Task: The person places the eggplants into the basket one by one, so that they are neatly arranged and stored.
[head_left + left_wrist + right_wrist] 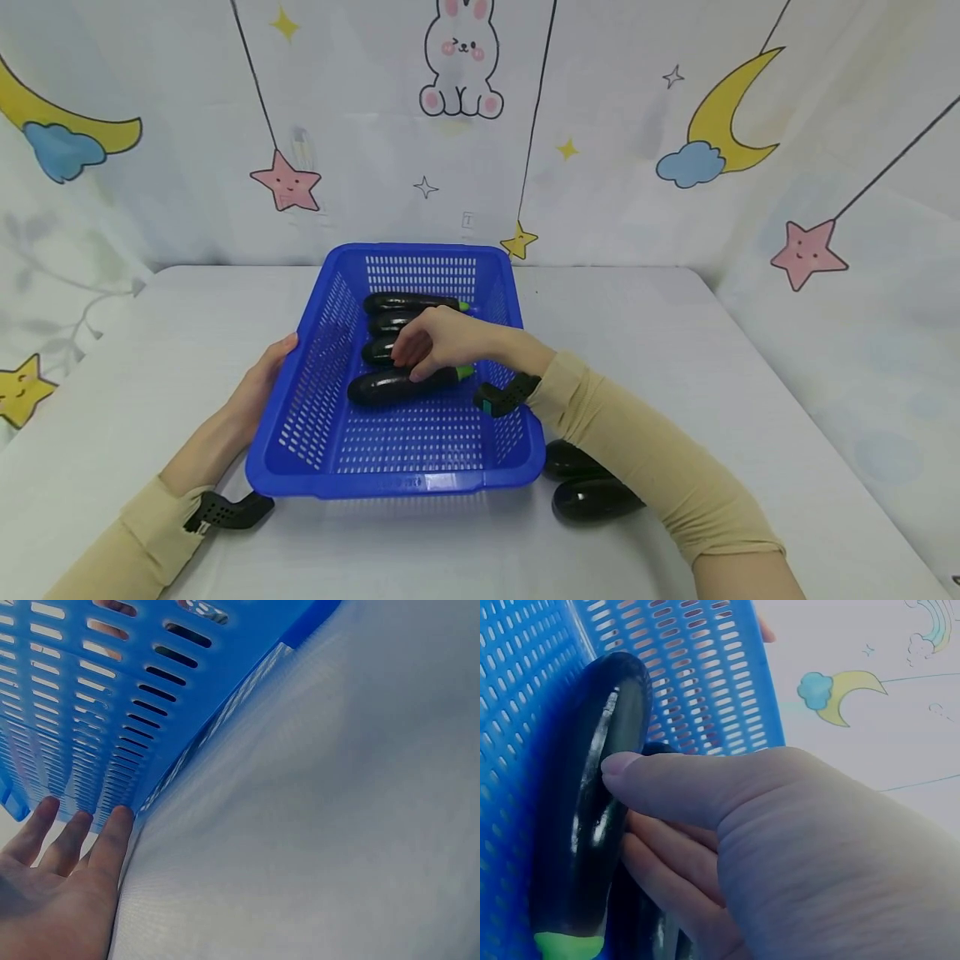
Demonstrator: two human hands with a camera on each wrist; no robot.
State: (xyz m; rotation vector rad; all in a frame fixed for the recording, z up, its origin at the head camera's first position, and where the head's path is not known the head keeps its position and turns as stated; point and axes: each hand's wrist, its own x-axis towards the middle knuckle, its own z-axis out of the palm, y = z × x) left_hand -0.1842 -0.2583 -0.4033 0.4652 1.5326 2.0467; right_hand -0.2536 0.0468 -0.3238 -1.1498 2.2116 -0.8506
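Observation:
A blue plastic basket (397, 482) with slotted walls holds a row of several dark eggplants (390, 387) with green stem ends. My right hand (442, 337) is inside it, over the eggplants. Its thumb rests on the nearest eggplant (592, 772), with loosely bent fingers beside that eggplant's far side and not wrapped round it. At the basket's left wall is my left hand (258, 383); its nearly straight fingertips touch the slotted side in the left wrist view, where the thumb is hidden.
Two more eggplants (596, 498) lie on the white table (750, 417) right of the basket, partly hidden under my right sleeve (637, 458). Behind the table hangs a white cloth (360, 125) printed with stars, moons and a rabbit.

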